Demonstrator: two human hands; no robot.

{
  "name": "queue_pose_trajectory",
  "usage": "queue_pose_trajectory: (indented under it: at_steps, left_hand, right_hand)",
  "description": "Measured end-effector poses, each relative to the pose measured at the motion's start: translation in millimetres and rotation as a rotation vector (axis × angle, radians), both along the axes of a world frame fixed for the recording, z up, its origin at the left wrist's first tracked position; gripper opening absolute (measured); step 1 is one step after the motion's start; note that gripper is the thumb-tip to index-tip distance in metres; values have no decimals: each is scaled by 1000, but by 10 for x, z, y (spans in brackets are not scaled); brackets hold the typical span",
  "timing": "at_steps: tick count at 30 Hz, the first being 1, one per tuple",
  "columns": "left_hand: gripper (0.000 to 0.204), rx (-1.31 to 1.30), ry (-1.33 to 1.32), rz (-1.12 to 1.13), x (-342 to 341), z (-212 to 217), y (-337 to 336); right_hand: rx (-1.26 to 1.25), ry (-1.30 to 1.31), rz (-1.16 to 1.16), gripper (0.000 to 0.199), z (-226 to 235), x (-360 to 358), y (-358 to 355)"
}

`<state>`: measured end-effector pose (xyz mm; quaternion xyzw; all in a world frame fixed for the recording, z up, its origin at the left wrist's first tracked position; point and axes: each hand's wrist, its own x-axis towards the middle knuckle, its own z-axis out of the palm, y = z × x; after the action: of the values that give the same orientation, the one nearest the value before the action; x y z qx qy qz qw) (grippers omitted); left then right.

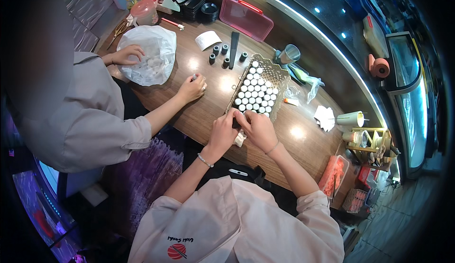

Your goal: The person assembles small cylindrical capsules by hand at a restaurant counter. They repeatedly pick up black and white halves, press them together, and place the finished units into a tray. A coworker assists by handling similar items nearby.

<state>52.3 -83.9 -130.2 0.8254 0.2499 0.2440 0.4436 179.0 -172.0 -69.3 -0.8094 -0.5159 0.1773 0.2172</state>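
Note:
My left hand and my right hand meet at the table's near edge, fingers closed together at the tips. Between them shows a small dark object, mostly hidden by my fingers, so its kind is unclear. Just below hangs a crumpled white tissue or cloth; I cannot tell whether a hand holds it. Directly beyond my hands stands a gold openwork basket, packed with upright small white-capped bottles. Several small black bottles stand left of the basket, around a flat black strip.
At my left, a co-worker's hand is at a white plastic bag of small pale pieces; the other hand holds a small dark cylinder. A pink-lidded box lies at the back, a cup beyond the basket, an orange-filled container right.

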Motion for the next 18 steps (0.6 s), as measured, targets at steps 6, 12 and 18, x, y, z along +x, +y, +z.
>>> queue_pose_trajectory:
  at_steps: [6, 12, 18]
  left_hand:
    - [64, -189, 46, 58, -47, 204, 180]
    - [55, -124, 189, 103, -293, -182, 376]
    - [38, -196, 275, 108, -402, -267, 387]
  right_hand:
    - [121, 182, -193, 41, 0, 602, 59]
    - [133, -388, -376, 35, -810, 1894, 335]
    - [-147, -314, -226, 36, -1187, 2034, 605]
